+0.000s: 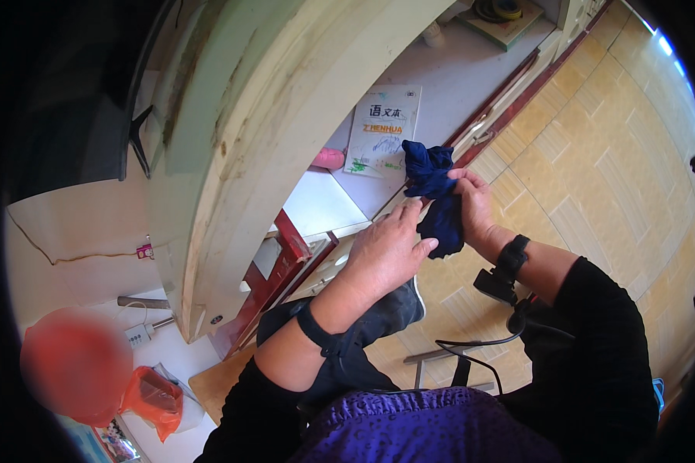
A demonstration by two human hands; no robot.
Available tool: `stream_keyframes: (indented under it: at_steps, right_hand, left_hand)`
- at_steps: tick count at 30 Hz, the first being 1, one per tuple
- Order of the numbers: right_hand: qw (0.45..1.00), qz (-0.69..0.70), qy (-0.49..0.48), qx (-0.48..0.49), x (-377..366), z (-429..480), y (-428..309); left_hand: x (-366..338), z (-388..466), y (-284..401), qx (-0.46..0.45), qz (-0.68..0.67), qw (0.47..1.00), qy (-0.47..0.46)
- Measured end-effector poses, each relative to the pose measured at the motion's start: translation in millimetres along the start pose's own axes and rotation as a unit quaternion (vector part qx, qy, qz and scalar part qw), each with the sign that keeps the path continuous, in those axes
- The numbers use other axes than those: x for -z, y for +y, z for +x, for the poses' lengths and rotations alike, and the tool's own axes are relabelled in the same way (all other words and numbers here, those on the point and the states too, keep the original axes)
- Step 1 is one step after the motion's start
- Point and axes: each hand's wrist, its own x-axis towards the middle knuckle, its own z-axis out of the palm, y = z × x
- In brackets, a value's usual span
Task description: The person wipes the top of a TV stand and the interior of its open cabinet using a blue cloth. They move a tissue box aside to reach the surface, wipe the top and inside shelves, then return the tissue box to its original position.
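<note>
A crumpled dark blue cloth [438,176] hangs in front of my body, at the edge of a white shelf. The thumb and fingers of my right hand [476,205] pinch it on its right side, and a loose part of it droops below them. My left hand [382,249] is at the cloth's left, back upward, with the thumb apart from the fingers. Its fingertips are close to the fabric; whether they touch it is unclear. Both wrists wear black straps.
A notebook [385,130] bearing writing lies on the white shelf [420,66], beside a pink object [330,158]. A pale curved panel [255,127] overhangs at the left. Orange plastic bags [150,396] and a power strip [139,334] rest at lower left. Tiled floor [608,191] spreads right.
</note>
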Motion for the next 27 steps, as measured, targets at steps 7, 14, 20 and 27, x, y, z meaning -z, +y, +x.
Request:
stream_keyframes:
  at_steps: [7,14,20,27]
  right_hand:
    - [0.975,-0.188,0.042,-0.108,34.5,-21.9,90.4]
    - [0.968,-0.242,0.006,0.062,2.3,31.1,152.4]
    - [0.952,0.209,0.173,-0.144,26.4,101.6,77.3]
    - [0.95,0.202,0.231,0.06,59.1,142.8,15.2]
  left_hand:
    - [-8.8,-10.8,13.0,-0.069,0.021,0.996,-0.058]
    - [-10.8,-10.6,14.4,-0.082,0.026,0.992,-0.096]
    - [-10.0,-12.6,14.4,-0.09,0.043,0.992,-0.077]
    - [-6.7,-10.1,16.7,-0.084,0.036,0.992,-0.091]
